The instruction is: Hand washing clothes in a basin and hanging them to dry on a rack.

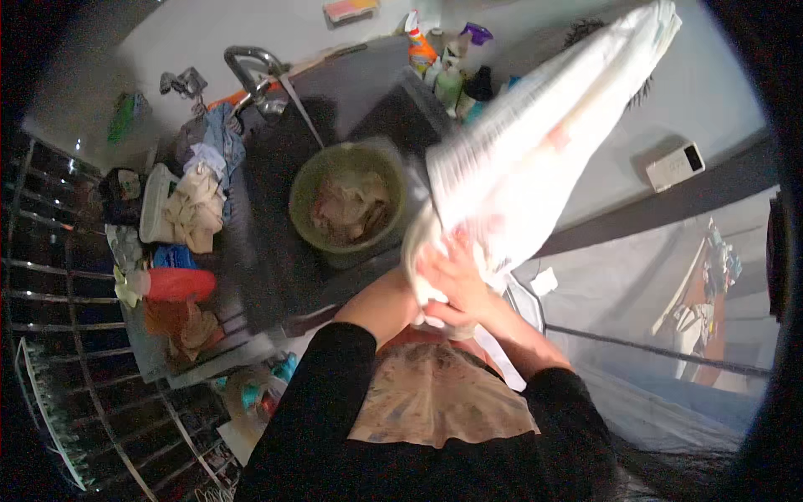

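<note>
A long white cloth (521, 176), blurred by motion and marked with pinkish patches, stretches from my hands to the upper right. My right hand (461, 276) grips its bunched lower end, fingers spread over the folds. Beside it, my left hand (406, 300) is on the same bunched end, its fingers mostly hidden by cloth and the other hand. To the left, a green basin (301, 194) sits in the dark sink (270, 270) and holds wet-looking crumpled fabric (351, 207). A thin pale stream (302, 112) runs down from the chrome faucet (248, 66) to the basin.
Cleaning bottles, among them an orange spray bottle (421, 50), stand behind the sink. Crumpled clothes (197, 201), a white tub (155, 201) and a red container (182, 284) crowd the left counter. Metal bars (69, 270) line the far left. A white box (674, 166) is at right.
</note>
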Available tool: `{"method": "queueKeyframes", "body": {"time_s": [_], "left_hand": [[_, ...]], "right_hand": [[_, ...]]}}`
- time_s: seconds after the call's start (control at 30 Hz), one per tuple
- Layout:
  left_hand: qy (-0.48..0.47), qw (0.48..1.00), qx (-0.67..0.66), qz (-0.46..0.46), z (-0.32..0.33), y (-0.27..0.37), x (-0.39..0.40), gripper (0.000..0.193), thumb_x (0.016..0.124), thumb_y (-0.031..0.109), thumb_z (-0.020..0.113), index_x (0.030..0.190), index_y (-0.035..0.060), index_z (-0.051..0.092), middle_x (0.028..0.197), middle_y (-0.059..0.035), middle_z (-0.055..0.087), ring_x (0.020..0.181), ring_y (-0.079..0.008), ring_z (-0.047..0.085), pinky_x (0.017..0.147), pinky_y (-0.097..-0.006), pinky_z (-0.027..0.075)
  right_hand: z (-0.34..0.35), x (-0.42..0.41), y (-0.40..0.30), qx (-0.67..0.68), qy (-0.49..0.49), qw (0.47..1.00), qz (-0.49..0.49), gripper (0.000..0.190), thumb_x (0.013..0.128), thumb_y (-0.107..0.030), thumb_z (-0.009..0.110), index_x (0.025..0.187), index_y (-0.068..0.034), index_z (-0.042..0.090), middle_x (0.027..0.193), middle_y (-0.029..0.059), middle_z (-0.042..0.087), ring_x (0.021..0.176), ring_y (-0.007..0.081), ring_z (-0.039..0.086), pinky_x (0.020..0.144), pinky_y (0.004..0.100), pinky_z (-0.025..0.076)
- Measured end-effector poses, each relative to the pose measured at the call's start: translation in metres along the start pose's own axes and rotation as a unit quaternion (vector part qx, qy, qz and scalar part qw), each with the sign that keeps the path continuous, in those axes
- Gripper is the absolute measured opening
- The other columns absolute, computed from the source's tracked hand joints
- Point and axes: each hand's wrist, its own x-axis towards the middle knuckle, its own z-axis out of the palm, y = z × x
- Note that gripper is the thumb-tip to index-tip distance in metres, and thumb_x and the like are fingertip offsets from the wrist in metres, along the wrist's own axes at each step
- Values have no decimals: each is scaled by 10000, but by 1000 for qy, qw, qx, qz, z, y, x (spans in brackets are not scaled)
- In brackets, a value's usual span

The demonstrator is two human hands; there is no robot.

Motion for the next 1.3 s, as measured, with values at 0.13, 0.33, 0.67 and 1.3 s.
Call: {"method": "queueKeyframes", "body": {"time_s": [0.13, 0.33, 0.67, 1.3], "left_hand": [[28, 993, -111, 23, -3, 25, 7, 315, 889, 328, 582, 1051, 65, 642, 1056, -129, 657, 978, -268, 632, 830, -383, 495], [75, 964, -251, 44, 3, 63, -49, 358, 906, 322, 563, 1160, 70, 570, 1124, -114, 621, 1010, -247, 605, 866, -367, 481], [-6, 776, -624, 93, 69, 15, -195, 491, 954, 330, 493, 1369, 84, 397, 1294, -75, 514, 1117, -215, 526, 975, -346, 418], [-39, 324, -916, 234, 81, 123, -200, 488, 1016, 318, 349, 1438, 82, 287, 1462, -45, 336, 1252, -211, 398, 1098, -326, 244]], "right_hand": [[1, 5, 27, -19, 189, 978, -90, 599, 863, -500, 536, 1101, 43, 626, 1097, 199, 625, 984, 412, 609, 861, 493, 488], [-50, -8, -23, 311, 248, 905, 151, 571, 942, -422, 390, 1013, 76, 659, 1052, 187, 650, 973, 357, 628, 928, 415, 462], [-98, 10, -43, 381, 321, 848, 180, 368, 1034, -288, 381, 913, -13, 595, 683, 57, 631, 618, 172, 593, 631, 274, 480], [-73, -49, -39, 939, 198, 282, -11, 584, 982, -441, 420, 1462, -129, 307, 1396, 123, 474, 1346, 286, 356, 1106, 425, 284]]}}
